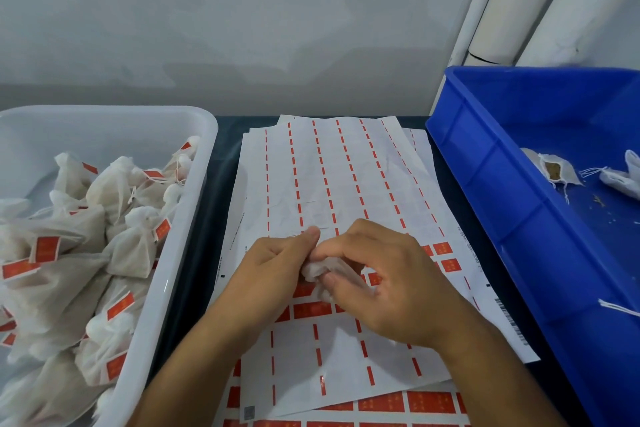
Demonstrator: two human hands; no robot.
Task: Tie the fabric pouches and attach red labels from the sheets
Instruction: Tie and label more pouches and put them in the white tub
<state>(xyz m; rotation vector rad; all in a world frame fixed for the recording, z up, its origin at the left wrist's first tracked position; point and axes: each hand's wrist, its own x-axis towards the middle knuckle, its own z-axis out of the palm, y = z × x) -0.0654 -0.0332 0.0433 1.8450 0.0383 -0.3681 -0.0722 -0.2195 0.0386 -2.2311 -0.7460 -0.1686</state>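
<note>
Working the neck of one small fabric pouch (320, 270) right over the label sheets (346, 184), I've got both hands bunched together at mid-table. My left hand (273, 263) has its fingers (310, 234) curled in, thumb and forefinger pinching at the gathered top of the pouch; my right hand (384, 277) wraps round the body of it, fingers curled under so only a crumpled white fold shows between them. I can't make out the drawstring itself here, too fine and hidden by the knuckles. This thing looks light and soft, a thin gauzy cloth that gives wherever I squeeze, so I'd judge the safe hold is at the cinched neck, not the belly, where loose filling could shift or spill. The string will likely be slippery and thin, so a close pinch near the knot should serve better than a long pull. To my left the white tub (204, 135) is heaped with finished pouches (128, 246) wearing red labels (46, 248); to my right the blue bin (485, 163) holds an open pouch (554, 170) with brownish filling showing. Unpeeled red labels remain on the sheet just under my hands.
</note>
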